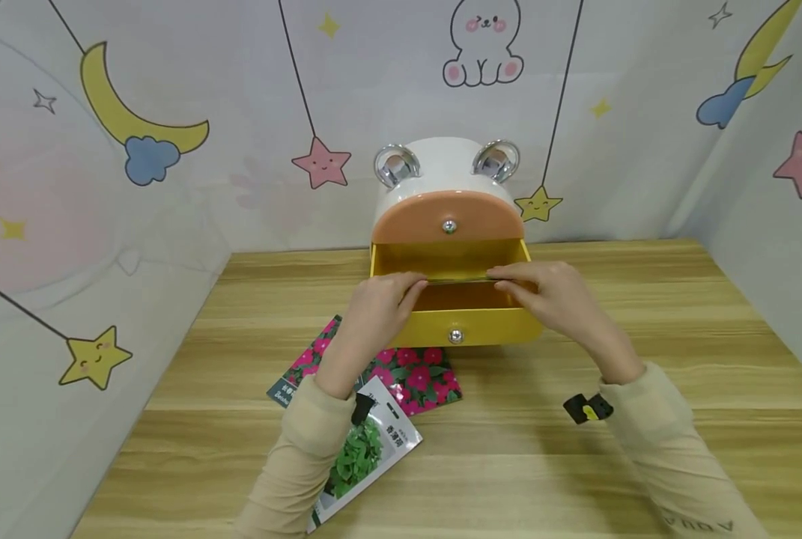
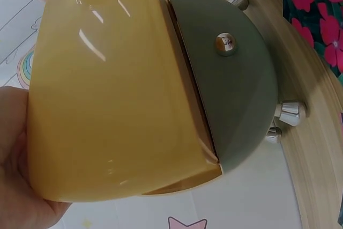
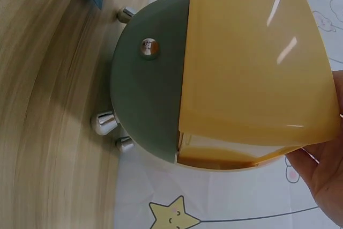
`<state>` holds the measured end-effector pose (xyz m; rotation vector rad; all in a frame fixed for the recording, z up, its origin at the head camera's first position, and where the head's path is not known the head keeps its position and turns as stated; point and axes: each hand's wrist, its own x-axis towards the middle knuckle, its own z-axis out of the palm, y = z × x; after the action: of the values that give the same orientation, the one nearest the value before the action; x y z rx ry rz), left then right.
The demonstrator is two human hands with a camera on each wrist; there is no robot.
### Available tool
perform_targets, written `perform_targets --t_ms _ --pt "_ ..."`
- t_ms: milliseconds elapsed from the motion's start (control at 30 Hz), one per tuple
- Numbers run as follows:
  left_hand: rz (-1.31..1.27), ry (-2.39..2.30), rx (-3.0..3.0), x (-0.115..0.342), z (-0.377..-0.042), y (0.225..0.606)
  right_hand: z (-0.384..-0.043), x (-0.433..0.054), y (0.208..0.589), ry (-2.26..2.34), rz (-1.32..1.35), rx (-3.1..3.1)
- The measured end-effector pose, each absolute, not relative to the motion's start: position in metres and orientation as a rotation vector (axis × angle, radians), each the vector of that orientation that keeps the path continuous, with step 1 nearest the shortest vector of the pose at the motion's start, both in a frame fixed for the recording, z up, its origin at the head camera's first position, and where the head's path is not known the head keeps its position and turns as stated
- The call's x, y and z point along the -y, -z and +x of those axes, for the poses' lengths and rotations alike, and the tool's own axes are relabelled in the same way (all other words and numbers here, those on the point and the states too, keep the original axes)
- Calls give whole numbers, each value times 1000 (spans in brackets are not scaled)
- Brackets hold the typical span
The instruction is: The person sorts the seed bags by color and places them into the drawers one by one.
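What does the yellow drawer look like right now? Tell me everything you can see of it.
The yellow drawer looks like glossy plastic, with one round silvery knob on its front. It is pulled out, open at the top, level between the orange front above and the green front below. The left hand and right hand pinch a thin flat thing at its opening; whether either touches the drawer is unclear.

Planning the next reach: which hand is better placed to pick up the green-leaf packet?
Probably the left hand: it is nearer the packet, which its sleeve partly hides. The right hand is farther across; both pinch a thin item.
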<state>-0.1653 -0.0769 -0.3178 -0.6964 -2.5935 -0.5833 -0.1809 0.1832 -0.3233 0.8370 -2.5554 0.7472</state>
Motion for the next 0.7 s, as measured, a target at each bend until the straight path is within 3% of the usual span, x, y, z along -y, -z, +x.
perform_targets --t_ms 700 --pt "-715 598 2519 75 -159 320 -178 -173 326 -806 836 2478"
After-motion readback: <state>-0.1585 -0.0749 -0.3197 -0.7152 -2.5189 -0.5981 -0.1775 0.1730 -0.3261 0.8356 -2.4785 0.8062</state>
